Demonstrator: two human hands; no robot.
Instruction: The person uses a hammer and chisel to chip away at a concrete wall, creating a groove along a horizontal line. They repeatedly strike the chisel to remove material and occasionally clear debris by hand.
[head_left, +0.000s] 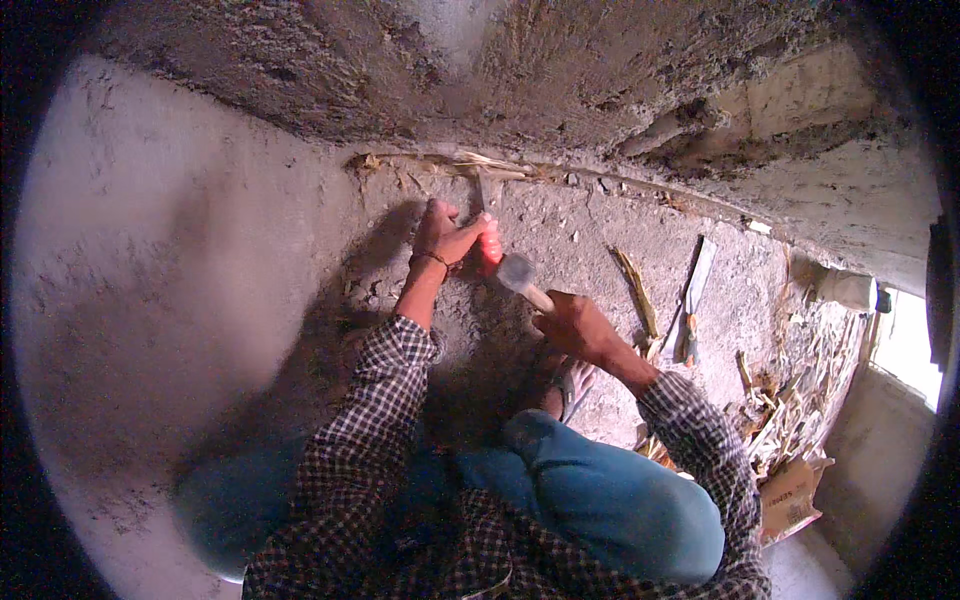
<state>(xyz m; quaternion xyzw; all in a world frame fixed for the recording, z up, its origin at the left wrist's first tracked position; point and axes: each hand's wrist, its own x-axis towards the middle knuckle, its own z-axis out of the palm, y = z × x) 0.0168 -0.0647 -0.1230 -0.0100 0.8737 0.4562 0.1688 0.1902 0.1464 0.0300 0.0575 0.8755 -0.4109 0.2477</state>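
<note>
My left hand (448, 238) grips a chisel (490, 244) by its translucent red-orange handle. The chisel's metal blade points away from me, and its tip meets splintered wood (487, 163) along the base of the rough wall. My right hand (576, 324) is closed around the pale wooden handle of a hammer (516, 271). Its blunt grey head is at the butt of the chisel; whether they touch I cannot tell.
A rough wall (525, 90) rises ahead, and a smooth one (172, 247) stands at left. On the dusty floor at right lie a flat-bladed tool (702, 274) with an orange-and-dark handle, a split wood strip (636, 289), heaped wood shavings (795, 412) and a cardboard piece (793, 499).
</note>
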